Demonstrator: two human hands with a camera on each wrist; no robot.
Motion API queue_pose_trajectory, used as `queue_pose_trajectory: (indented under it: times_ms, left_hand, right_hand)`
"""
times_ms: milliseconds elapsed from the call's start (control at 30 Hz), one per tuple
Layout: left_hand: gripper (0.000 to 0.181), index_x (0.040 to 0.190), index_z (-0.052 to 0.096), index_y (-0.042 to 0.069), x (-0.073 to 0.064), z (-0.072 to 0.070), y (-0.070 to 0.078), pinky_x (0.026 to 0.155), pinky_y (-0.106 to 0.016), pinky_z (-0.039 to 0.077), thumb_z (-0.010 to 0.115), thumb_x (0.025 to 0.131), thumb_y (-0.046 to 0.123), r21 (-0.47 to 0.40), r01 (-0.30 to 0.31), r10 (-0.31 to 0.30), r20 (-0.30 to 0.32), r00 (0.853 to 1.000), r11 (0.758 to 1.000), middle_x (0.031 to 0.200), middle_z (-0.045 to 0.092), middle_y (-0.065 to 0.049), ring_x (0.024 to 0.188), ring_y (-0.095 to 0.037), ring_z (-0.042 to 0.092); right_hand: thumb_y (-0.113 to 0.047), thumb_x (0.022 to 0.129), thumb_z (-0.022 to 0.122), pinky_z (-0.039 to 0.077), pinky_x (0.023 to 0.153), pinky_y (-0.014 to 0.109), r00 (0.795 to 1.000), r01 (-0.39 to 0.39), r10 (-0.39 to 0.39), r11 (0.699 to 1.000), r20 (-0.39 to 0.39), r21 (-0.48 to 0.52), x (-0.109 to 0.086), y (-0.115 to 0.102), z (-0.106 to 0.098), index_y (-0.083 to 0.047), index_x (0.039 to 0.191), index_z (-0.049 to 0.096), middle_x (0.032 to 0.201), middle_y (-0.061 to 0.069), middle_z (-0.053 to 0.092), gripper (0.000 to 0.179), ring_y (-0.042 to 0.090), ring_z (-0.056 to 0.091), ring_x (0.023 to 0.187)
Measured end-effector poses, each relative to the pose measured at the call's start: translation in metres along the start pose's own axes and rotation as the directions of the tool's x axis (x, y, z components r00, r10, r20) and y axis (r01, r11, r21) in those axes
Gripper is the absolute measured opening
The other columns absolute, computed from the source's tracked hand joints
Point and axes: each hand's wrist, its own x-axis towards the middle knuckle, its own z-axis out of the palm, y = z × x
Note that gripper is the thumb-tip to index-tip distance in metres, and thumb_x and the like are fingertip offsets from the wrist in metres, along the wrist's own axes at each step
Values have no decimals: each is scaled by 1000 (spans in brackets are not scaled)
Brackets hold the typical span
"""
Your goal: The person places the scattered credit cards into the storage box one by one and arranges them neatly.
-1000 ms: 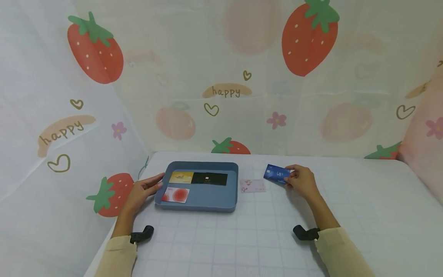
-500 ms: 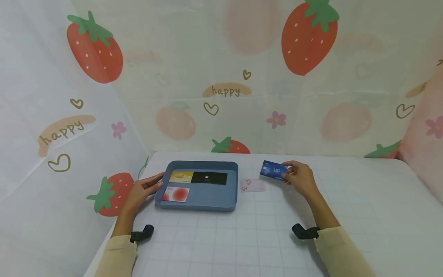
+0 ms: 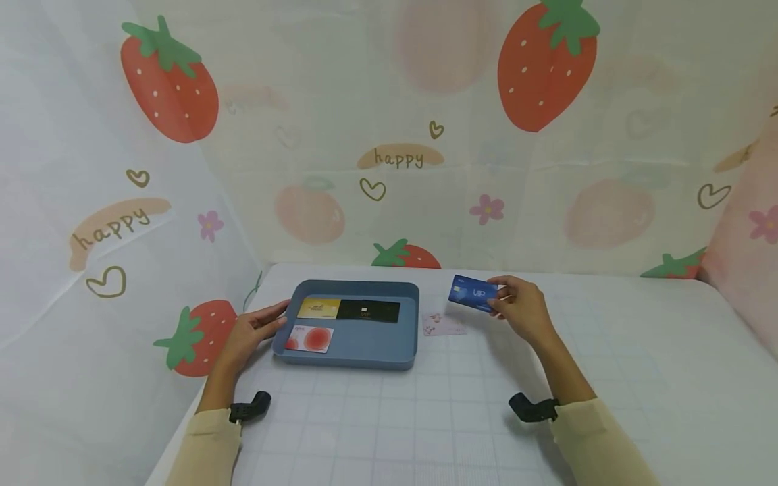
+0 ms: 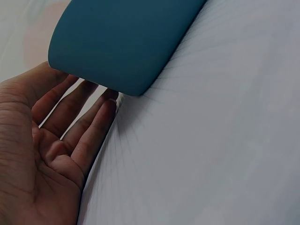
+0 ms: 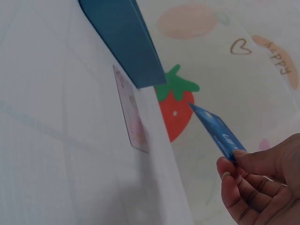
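A blue VIP card [image 3: 471,293] is pinched between thumb and fingers of my right hand [image 3: 521,307], raised above the table. Below and left of it, a pale pink flowered card [image 3: 444,325] lies flat on the table. My left hand [image 3: 250,337] rests its extended fingers against the left wall of a blue-grey tray [image 3: 371,360]; in the left wrist view the fingertips meet the tray's end wall [image 4: 108,51]. Inside the tray lie a yellow card [image 3: 319,309], a black VIP card [image 3: 379,312] touching its right edge, and a white card with red circles [image 3: 310,339] in front.
A white cloth with a faint grid [image 3: 377,425] covers the table. Behind it hangs a curtain printed with strawberries [image 3: 547,74], and a side curtain [image 3: 115,324] stands close by my left arm.
My right hand has lifted the blue VIP card off the table and moved it up and slightly left, towards the tray. My left hand stays at the tray's left side.
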Motion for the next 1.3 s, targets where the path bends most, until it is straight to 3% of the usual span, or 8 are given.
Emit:
queue_pose_trajectory:
  times_ms: [267,533,800,1300]
  left_hand:
    - [53,146,57,19,-1,0,1,95,-16,49,69,98,36,-11,-1,1,-1,1000,1000,148,55,-6,130,-12,57]
    - [53,147,57,19,-2,-2,0,96,-17,49,69,98,37,3,3,-3,-5,1000,1000,148,55,-6,133,-18,55]
    - [54,146,58,20,-4,-2,3,97,-16,48,70,96,39,-20,22,-23,-6,1000,1000,149,54,-5,138,-23,50]
    - [52,146,57,16,-7,-2,9,94,-14,49,70,98,31,-55,6,-5,14,1000,998,149,54,-6,133,-13,54]
  right_hand:
    - [3,92,70,61,65,29,1000,10,-11,1000,13,11,-3,-11,4,2,130,64,95,21,70,38,24,71,74]
    - [1,92,71,61,65,29,998,32,-34,999,45,40,-7,-25,9,1,130,64,97,20,71,38,24,71,75]
    - [2,92,71,62,66,34,993,70,-76,995,91,68,-14,-36,18,1,129,65,93,18,70,38,38,72,77]
    - [2,92,71,61,69,33,978,89,-98,995,186,52,-26,-52,45,-1,131,65,93,12,68,40,31,71,76]
